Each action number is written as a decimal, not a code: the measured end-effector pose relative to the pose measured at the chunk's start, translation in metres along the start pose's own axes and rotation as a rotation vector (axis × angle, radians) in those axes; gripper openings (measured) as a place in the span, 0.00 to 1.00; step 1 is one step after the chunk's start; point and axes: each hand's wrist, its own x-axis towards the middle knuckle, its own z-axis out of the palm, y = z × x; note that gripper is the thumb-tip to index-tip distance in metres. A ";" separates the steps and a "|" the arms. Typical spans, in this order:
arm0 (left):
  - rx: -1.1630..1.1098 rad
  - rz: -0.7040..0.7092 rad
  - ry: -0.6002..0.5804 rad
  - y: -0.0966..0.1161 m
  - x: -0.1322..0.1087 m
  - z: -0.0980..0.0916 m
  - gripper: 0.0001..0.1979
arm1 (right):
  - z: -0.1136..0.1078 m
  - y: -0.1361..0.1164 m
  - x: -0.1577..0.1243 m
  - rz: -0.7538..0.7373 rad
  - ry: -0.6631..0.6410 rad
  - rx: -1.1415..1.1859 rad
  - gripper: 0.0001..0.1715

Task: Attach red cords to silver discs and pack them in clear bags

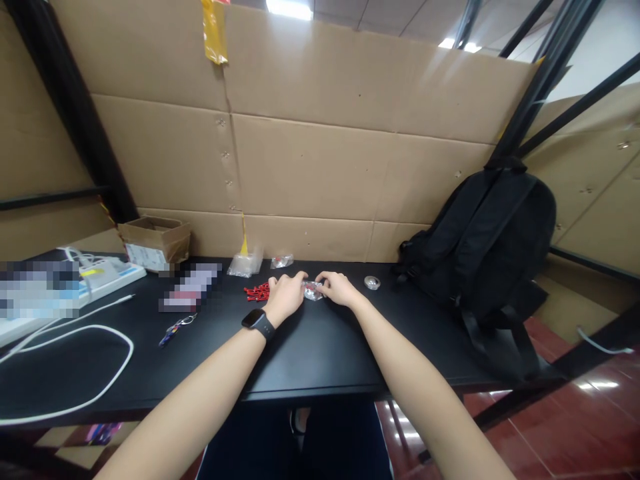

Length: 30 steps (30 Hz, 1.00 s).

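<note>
"Left hand [286,297] and right hand [340,289] pinch a clear packet [313,291] between them on the bench [320,360], nearer its far edge than its near one."

"How far along?"

"Partway, apparently: red pieces [257,291] lie loose beside the left hand; beyond, by the far edge, a second packet [282,261] seems filled."

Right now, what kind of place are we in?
Probably a makeshift workstation, perhaps in a workshop: there's a black table, a cardboard wall behind it, and small red pieces by the left hand.
</note>
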 end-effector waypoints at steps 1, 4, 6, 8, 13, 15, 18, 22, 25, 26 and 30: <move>0.013 0.018 0.006 0.001 -0.001 0.000 0.16 | -0.001 -0.001 -0.001 0.000 0.011 -0.023 0.12; 0.043 0.025 0.030 0.002 -0.005 -0.001 0.13 | -0.006 -0.005 -0.003 -0.089 0.073 -0.050 0.16; 0.060 0.015 0.044 0.001 -0.006 -0.002 0.12 | -0.009 -0.008 -0.005 -0.223 0.079 -0.037 0.13; 0.066 0.010 0.037 0.000 -0.005 -0.001 0.12 | -0.011 -0.010 -0.005 -0.339 0.042 -0.031 0.10; 0.038 0.052 -0.061 -0.002 -0.004 0.000 0.15 | -0.007 -0.009 0.001 -0.363 -0.055 -0.061 0.11; 0.039 0.076 -0.068 -0.002 -0.006 -0.001 0.16 | -0.005 -0.008 0.003 -0.341 -0.041 -0.096 0.11; 0.048 0.084 -0.025 -0.001 -0.011 -0.007 0.20 | -0.002 -0.008 0.003 -0.308 0.003 -0.163 0.12; 0.058 0.092 0.067 -0.001 -0.012 -0.026 0.27 | -0.001 -0.005 0.013 -0.212 0.087 -0.289 0.15; 0.074 0.008 0.196 -0.015 -0.004 -0.048 0.22 | -0.001 -0.001 0.034 -0.164 0.080 -0.346 0.17; 0.076 -0.041 0.258 -0.023 -0.001 -0.055 0.20 | 0.000 0.000 0.043 -0.156 0.067 -0.347 0.17; 0.052 -0.280 0.425 -0.073 0.011 -0.076 0.18 | 0.007 0.001 0.077 -0.123 0.055 -0.329 0.16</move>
